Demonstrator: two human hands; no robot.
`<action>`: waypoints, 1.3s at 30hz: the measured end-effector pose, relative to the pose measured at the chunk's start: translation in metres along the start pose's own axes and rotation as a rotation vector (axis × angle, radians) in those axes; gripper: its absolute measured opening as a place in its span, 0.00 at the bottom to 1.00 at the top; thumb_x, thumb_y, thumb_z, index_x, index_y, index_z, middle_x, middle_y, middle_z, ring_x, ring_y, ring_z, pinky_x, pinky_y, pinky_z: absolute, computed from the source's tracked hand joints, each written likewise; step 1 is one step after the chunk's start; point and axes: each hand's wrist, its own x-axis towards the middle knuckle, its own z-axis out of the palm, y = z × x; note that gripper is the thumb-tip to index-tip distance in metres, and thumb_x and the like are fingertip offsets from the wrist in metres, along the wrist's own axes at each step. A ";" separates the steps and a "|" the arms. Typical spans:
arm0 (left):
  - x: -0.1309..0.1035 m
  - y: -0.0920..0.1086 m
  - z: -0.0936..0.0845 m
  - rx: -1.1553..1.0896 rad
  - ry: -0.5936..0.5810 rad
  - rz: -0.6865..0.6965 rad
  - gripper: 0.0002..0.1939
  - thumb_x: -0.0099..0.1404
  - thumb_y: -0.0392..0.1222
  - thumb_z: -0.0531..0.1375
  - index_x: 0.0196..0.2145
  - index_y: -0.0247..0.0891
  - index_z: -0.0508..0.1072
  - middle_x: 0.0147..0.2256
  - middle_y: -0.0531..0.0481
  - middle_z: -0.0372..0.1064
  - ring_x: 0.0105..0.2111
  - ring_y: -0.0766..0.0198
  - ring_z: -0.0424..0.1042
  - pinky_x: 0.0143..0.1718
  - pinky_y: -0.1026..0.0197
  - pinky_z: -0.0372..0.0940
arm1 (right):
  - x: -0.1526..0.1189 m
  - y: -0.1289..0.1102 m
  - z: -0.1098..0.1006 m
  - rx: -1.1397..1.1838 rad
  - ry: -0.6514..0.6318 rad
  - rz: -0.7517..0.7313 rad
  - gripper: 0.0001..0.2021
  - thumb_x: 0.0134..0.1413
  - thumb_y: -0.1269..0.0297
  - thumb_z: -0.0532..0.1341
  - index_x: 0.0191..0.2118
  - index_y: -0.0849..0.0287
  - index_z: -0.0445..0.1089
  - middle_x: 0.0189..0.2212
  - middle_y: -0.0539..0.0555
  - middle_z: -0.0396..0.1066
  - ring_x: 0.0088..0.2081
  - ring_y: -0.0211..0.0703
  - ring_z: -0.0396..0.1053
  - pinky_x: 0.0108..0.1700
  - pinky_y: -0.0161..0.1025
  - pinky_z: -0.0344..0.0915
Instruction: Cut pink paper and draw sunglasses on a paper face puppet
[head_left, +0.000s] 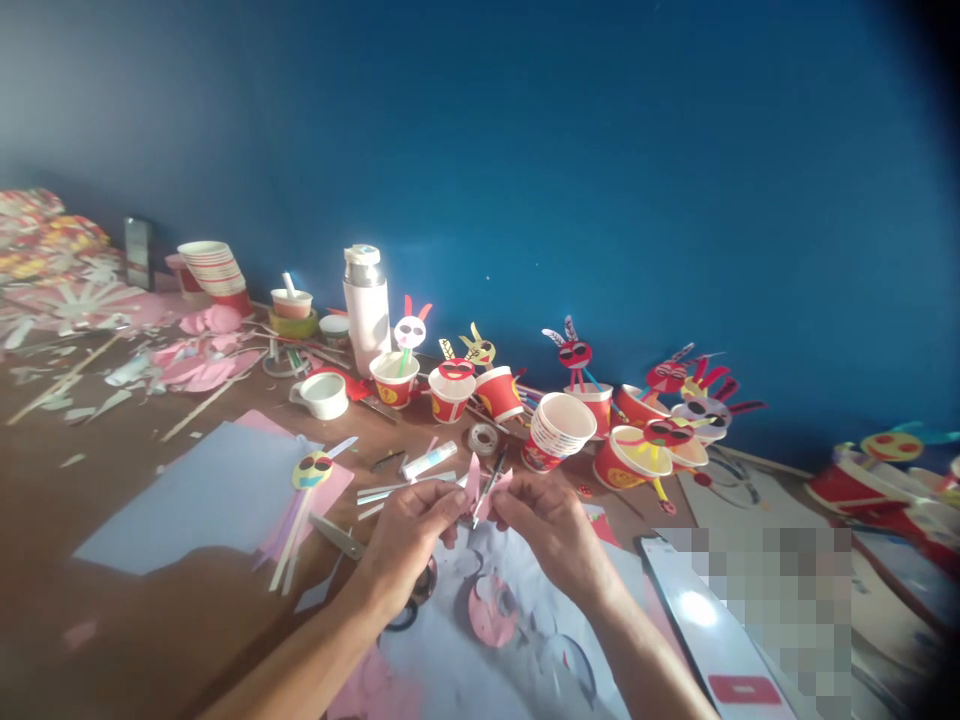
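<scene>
My left hand [420, 515] pinches a small pointed piece of pink paper [472, 482] between thumb and fingers. Close beside it, my right hand [546, 512] is closed on another pink paper piece [498, 490]; whether the two are joined I cannot tell. A dark pen [496, 468] shows behind the gap between the hands. Below them lies a cut pink paper scrap [491, 625] on a pale sheet [457, 665]. Scissors [339, 537] rest by my left wrist, their handles partly hidden under it.
Red paper cups [451, 400] with paper faces stand along the blue wall, beside a stack of cups [559, 425] and a white bottle [367, 310]. A tape roll [324, 393], a paper-faced stick figure [311, 470], a phone [697, 620] and pink scraps [206, 365] lie around.
</scene>
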 end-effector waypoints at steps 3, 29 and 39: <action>0.002 0.000 0.002 -0.041 -0.006 0.003 0.12 0.56 0.46 0.62 0.24 0.34 0.74 0.18 0.53 0.64 0.19 0.71 0.58 0.20 0.68 0.51 | -0.001 0.001 0.002 -0.002 -0.016 0.016 0.10 0.55 0.66 0.57 0.26 0.60 0.71 0.24 0.49 0.69 0.28 0.38 0.65 0.31 0.35 0.59; -0.005 0.008 0.011 -0.151 -0.094 -0.096 0.06 0.53 0.36 0.58 0.32 0.34 0.68 0.24 0.50 0.72 0.22 0.62 0.73 0.27 0.62 0.65 | 0.001 -0.001 0.008 -0.024 -0.003 0.060 0.07 0.49 0.71 0.58 0.24 0.59 0.69 0.23 0.48 0.69 0.29 0.38 0.64 0.34 0.34 0.60; -0.008 0.015 0.013 -0.111 -0.176 -0.078 0.08 0.55 0.34 0.55 0.34 0.34 0.71 0.28 0.48 0.74 0.26 0.62 0.75 0.29 0.63 0.66 | 0.001 0.001 0.010 -0.054 0.014 0.090 0.07 0.47 0.72 0.57 0.22 0.58 0.65 0.20 0.45 0.63 0.25 0.35 0.59 0.30 0.33 0.57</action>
